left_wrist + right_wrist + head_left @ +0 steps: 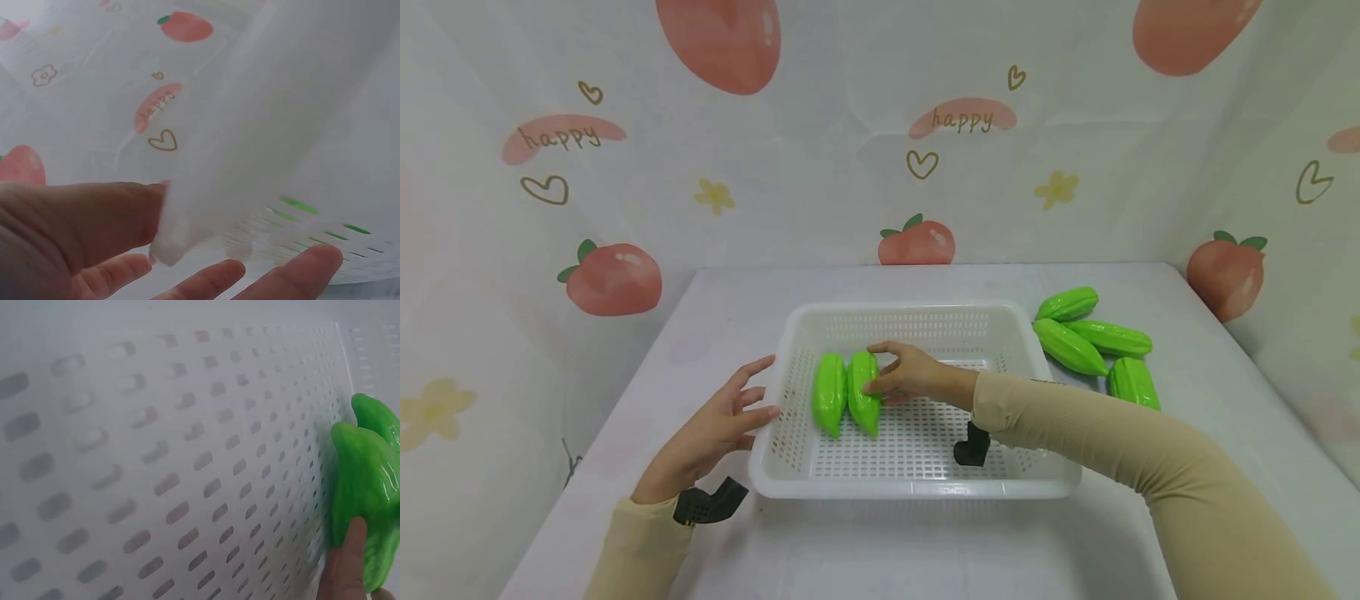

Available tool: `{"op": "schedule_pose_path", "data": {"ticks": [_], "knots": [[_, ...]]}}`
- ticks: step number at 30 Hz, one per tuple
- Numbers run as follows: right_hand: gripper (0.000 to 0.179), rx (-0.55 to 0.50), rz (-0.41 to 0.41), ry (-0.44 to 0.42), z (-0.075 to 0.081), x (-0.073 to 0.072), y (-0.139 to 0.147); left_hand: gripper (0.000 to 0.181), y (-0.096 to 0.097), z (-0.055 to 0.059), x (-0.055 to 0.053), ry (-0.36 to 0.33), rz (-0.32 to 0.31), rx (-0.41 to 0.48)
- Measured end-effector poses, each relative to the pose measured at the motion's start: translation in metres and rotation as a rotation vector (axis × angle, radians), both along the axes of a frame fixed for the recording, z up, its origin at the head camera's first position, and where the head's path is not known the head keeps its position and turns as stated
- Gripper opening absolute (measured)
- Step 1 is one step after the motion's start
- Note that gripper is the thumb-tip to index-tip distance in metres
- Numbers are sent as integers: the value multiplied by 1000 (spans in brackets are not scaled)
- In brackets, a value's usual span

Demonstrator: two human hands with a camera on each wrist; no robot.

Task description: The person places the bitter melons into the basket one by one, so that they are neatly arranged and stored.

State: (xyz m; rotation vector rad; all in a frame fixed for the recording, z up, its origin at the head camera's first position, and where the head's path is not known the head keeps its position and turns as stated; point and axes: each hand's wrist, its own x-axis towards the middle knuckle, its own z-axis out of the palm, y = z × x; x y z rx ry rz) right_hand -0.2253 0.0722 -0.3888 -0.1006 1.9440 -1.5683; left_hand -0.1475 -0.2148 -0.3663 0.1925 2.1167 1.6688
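A green gourd (862, 404) lies in the left half of the basket (910, 489), between the right hand's (904, 373) thumb and fingers; a second gourd (830, 392) sits nearer the left edge. Two are in; four loose gourds (1108, 338) lie toward the table's (850, 550) far right corner. The left hand (721, 423), fingers spread, touches the basket's left rim. Gourds: glossy, ridged, tapered. Basket: white, perforated, seemingly plastic.

Fruit-printed sheets (820, 167) walling a white table (730, 325) suggest a makeshift booth.
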Motion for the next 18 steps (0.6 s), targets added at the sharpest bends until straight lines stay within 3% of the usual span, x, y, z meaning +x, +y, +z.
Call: {"op": "schedule_pose_path", "data": {"ticks": [7,14,18], "knots": [[79,-10,12,-3,-1,1,1,83,0,0,0,-1,3,-18],[78,102,54,57,-1,2,3,82,0,-1,0,3,5,-12],[79,109,68,62,-1,2,5,82,0,-1,0,5,4,-14]]}}
